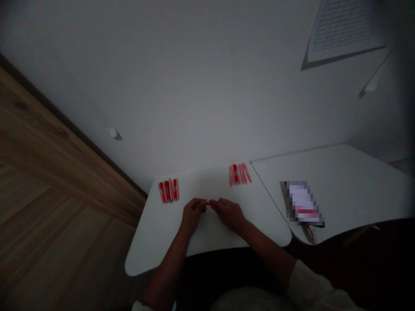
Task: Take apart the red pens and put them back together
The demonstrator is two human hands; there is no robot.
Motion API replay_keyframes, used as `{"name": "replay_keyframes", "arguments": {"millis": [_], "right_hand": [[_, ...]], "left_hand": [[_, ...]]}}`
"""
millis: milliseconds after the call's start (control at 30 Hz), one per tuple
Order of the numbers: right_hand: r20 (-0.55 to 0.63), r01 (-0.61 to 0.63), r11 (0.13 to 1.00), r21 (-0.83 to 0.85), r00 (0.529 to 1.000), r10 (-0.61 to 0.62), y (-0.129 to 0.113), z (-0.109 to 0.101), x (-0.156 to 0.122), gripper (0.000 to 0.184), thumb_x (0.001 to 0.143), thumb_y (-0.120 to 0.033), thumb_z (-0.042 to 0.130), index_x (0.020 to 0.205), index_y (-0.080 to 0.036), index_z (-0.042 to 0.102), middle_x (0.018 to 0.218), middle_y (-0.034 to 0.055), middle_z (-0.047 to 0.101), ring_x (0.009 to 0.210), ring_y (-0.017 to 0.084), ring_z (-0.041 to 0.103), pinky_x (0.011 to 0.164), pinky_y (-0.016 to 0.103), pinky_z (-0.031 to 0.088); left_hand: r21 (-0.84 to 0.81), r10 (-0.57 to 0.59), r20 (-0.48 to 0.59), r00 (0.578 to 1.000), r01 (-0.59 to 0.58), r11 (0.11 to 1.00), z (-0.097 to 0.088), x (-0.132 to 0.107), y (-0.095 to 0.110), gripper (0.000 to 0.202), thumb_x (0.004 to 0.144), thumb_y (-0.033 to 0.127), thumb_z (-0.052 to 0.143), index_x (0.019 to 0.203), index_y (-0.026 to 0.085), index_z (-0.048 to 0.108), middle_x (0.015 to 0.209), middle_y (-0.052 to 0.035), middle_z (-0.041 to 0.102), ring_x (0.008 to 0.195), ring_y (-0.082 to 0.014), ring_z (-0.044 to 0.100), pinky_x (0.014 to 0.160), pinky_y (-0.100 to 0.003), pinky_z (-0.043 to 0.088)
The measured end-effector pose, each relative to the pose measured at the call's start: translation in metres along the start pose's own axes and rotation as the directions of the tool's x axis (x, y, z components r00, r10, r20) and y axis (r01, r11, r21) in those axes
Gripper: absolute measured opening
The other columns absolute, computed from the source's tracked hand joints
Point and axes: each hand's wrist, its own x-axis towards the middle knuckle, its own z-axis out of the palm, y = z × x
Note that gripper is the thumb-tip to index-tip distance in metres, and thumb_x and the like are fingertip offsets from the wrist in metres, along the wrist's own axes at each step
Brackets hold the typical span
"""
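My left hand (194, 211) and my right hand (229, 212) meet over the white table, fingers closed on the two ends of a red pen (209, 203). Only a short red stretch of it shows between my fingertips. Behind and left of my left hand lies a row of several red and pink pens (169, 190), side by side. A second row of several pens (239, 174), mostly pink with a red one among them, lies beyond my right hand near the wall.
The white table (214, 237) stands against a pale wall (181, 86). A second white table (350, 185) adjoins it on the right and carries a pixelated phone (304, 203) with a strap. A printed sheet (346, 30) hangs upper right. Wood flooring (65, 229) lies left.
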Motion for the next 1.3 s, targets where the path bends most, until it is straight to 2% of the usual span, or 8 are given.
{"name": "replay_keyframes", "arguments": {"millis": [133, 200, 367, 433, 533, 900, 1133, 1300], "right_hand": [[0.009, 0.096, 0.988, -0.122, 0.995, -0.095, 0.000, -0.001, 0.001, 0.028, 0.097, -0.030, 0.036, 0.108, -0.022, 0.060, 0.081, 0.0062, 0.060, 0.073, 0.015, 0.053, 0.065, 0.025, 0.036], [0.019, 0.122, 0.983, -0.135, 0.993, -0.120, 0.000, -0.003, 0.001, 0.028, 0.097, -0.032, 0.036, 0.108, -0.022, 0.059, 0.081, 0.0059, 0.061, 0.074, 0.015, 0.053, 0.066, 0.026, 0.035], [0.077, 0.158, 0.970, -0.187, 0.986, -0.146, 0.000, -0.007, 0.001, 0.027, 0.097, -0.038, 0.036, 0.105, -0.026, 0.059, 0.078, 0.0032, 0.061, 0.069, 0.014, 0.052, 0.059, 0.025, 0.030], [0.091, 0.155, 0.967, -0.201, 0.986, -0.139, 0.001, -0.006, 0.000, 0.027, 0.096, -0.039, 0.038, 0.100, -0.026, 0.061, 0.076, 0.0025, 0.061, 0.067, 0.014, 0.052, 0.057, 0.024, 0.029], [0.081, 0.148, 0.969, -0.197, 0.988, -0.134, 0.003, -0.004, 0.000, 0.027, 0.096, -0.040, 0.038, 0.097, -0.026, 0.061, 0.075, 0.0018, 0.060, 0.065, 0.013, 0.052, 0.055, 0.024, 0.028], [0.088, 0.176, 0.971, -0.163, 0.983, -0.163, 0.004, -0.006, -0.002, 0.027, 0.096, -0.038, 0.038, 0.096, -0.025, 0.061, 0.074, 0.0015, 0.060, 0.065, 0.013, 0.051, 0.055, 0.024, 0.027], [0.101, 0.213, 0.957, -0.195, 0.975, -0.196, 0.003, -0.008, -0.002, 0.025, 0.096, -0.035, 0.038, 0.098, -0.025, 0.061, 0.074, 0.0009, 0.059, 0.064, 0.012, 0.050, 0.055, 0.024, 0.026], [0.054, 0.151, 0.974, -0.170, 0.988, -0.144, 0.004, -0.004, -0.001, 0.029, 0.097, -0.040, 0.035, 0.098, -0.025, 0.061, 0.075, 0.0016, 0.060, 0.065, 0.012, 0.051, 0.055, 0.024, 0.028]], "left_hand": [[0.073, -0.037, 0.174, 0.984, 0.024, 0.997, -0.013, -0.004, 0.008, 0.030, 0.070, 0.035, 0.071, 0.091, 0.015, 0.068, 0.075, -0.0071, 0.069, 0.067, -0.0168, 0.063, 0.066, -0.029, 0.047], [0.201, 0.001, 0.251, 0.968, -0.053, 0.978, -0.020, -0.004, 0.014, 0.027, 0.073, 0.035, 0.067, 0.092, 0.016, 0.068, 0.074, -0.0071, 0.069, 0.068, -0.0177, 0.063, 0.066, -0.030, 0.047], [0.557, 0.145, 0.496, 0.856, -0.441, 0.703, -0.028, -0.002, 0.038, 0.017, 0.083, 0.033, 0.056, 0.087, 0.021, 0.069, 0.080, -0.0051, 0.064, 0.073, -0.0164, 0.058, 0.069, -0.027, 0.043], [0.601, 0.134, 0.564, 0.815, -0.516, 0.610, -0.028, -0.001, 0.045, 0.020, 0.086, 0.033, 0.051, 0.087, 0.022, 0.067, 0.082, -0.0049, 0.062, 0.075, -0.0166, 0.056, 0.070, -0.027, 0.042], [0.632, 0.097, 0.597, 0.796, -0.541, 0.555, -0.027, -0.001, 0.049, 0.024, 0.089, 0.033, 0.045, 0.088, 0.021, 0.065, 0.084, -0.0051, 0.060, 0.078, -0.0174, 0.055, 0.073, -0.028, 0.040], [0.631, 0.030, 0.620, 0.784, -0.521, 0.575, -0.027, 0.000, 0.051, 0.029, 0.088, 0.039, 0.045, 0.080, 0.021, 0.065, 0.077, -0.0046, 0.060, 0.072, -0.0176, 0.053, 0.070, -0.027, 0.037], [0.592, -0.008, 0.640, 0.769, -0.486, 0.643, -0.027, 0.005, 0.058, 0.028, 0.085, 0.041, 0.050, 0.074, 0.020, 0.066, 0.067, -0.0030, 0.060, 0.064, -0.0161, 0.051, 0.062, -0.025, 0.035], [0.557, -0.045, 0.627, 0.778, -0.406, 0.725, -0.026, 0.010, 0.061, 0.028, 0.084, 0.039, 0.049, 0.071, 0.020, 0.065, 0.062, -0.0011, 0.058, 0.059, -0.0145, 0.050, 0.058, -0.024, 0.036]]}}
